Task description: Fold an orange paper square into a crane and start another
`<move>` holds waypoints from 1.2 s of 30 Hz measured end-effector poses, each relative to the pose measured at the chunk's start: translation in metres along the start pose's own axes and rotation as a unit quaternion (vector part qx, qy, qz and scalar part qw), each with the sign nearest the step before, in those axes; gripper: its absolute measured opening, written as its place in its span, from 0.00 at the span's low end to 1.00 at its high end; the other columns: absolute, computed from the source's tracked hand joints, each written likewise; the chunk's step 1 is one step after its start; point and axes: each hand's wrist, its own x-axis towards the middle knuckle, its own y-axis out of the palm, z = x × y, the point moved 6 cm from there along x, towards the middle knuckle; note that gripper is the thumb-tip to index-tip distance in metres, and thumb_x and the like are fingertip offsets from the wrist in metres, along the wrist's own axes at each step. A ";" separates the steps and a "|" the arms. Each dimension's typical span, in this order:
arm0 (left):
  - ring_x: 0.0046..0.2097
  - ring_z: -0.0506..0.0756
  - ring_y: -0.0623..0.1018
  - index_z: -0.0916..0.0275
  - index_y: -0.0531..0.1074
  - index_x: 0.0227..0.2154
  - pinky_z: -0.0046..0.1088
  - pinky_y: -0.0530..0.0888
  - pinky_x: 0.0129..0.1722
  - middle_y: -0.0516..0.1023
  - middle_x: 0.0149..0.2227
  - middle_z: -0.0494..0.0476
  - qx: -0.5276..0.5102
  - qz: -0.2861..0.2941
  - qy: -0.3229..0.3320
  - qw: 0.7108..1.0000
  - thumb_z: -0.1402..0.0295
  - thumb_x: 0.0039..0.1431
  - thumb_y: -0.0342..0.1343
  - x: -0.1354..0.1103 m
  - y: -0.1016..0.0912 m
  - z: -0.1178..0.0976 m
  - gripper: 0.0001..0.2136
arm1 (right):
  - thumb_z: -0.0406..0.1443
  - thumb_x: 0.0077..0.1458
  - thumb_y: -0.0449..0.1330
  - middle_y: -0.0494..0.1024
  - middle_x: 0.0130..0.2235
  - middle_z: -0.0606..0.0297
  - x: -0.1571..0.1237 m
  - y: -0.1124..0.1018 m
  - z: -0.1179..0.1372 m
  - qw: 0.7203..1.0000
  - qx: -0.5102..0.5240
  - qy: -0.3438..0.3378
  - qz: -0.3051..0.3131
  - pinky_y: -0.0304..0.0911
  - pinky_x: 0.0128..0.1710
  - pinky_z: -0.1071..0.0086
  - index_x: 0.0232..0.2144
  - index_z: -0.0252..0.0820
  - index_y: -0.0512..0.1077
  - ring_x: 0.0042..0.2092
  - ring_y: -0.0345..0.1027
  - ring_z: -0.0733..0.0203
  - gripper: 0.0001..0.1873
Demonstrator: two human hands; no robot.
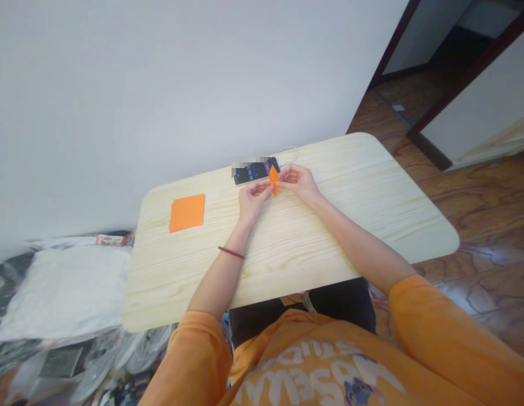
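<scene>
A small folded piece of orange paper (274, 176), narrow and pointed at its top and bottom, is held upright between my two hands above the table. My left hand (254, 198) pinches its left side with thumb and fingers. On the other side, my right hand (299, 181) grips the right edge between thumb and fingertips. The fingers partly cover the paper's middle, so its exact folds cannot be made out. Just behind the hands lies a dark phone (256, 171) with its screen lit.
A stack of square orange paper sheets (187, 213) lies on the left part of the pale wooden table (296, 248). A white cable (289, 149) runs from the phone near the wall (181, 84). Bags and a white package (71, 287) sit left of the table.
</scene>
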 end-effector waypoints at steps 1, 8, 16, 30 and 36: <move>0.32 0.52 0.79 0.65 0.78 0.30 0.30 0.76 0.36 0.81 0.31 0.57 -0.005 -0.002 0.001 1.000 0.61 0.40 0.68 0.000 0.000 0.000 0.15 | 0.44 0.30 0.72 0.75 0.26 0.68 -0.001 0.001 0.001 1.000 -0.002 -0.009 0.004 0.68 0.34 0.68 0.24 0.41 0.68 0.28 0.69 0.65 0.22; 0.30 0.51 0.78 0.65 0.78 0.29 0.29 0.75 0.37 0.81 0.29 0.56 -0.052 0.003 -0.026 0.998 0.62 0.38 0.69 0.003 0.000 0.006 0.14 | 0.45 0.39 0.69 0.77 0.32 0.63 -0.004 0.005 0.002 0.998 -0.007 -0.057 0.035 0.69 0.40 0.65 0.29 0.40 0.75 0.35 0.72 0.62 0.17; 0.31 0.51 0.78 0.64 0.77 0.29 0.29 0.75 0.38 0.80 0.30 0.56 -0.021 -0.005 0.026 0.999 0.63 0.41 0.67 0.002 -0.002 0.000 0.12 | 0.48 0.39 0.69 0.80 0.38 0.59 -0.002 0.005 -0.005 0.998 -0.018 -0.047 0.034 0.69 0.45 0.60 0.34 0.42 0.80 0.39 0.74 0.57 0.21; 0.32 0.51 0.78 0.63 0.76 0.28 0.29 0.74 0.38 0.80 0.30 0.55 0.037 -0.038 0.071 0.996 0.65 0.45 0.65 -0.004 -0.005 -0.009 0.08 | 0.39 0.56 0.58 0.76 0.35 0.62 -0.012 0.007 0.024 0.912 -0.317 -0.253 0.053 0.67 0.38 0.66 0.37 0.45 0.79 0.37 0.70 0.61 0.11; 0.31 0.51 0.77 0.64 0.76 0.27 0.29 0.74 0.38 0.79 0.29 0.55 0.053 -0.037 0.065 0.996 0.65 0.44 0.65 -0.003 -0.005 -0.008 0.09 | 0.38 0.57 0.57 0.78 0.36 0.61 -0.013 0.010 0.021 0.905 -0.330 -0.257 0.072 0.67 0.42 0.64 0.36 0.46 0.79 0.39 0.72 0.59 0.11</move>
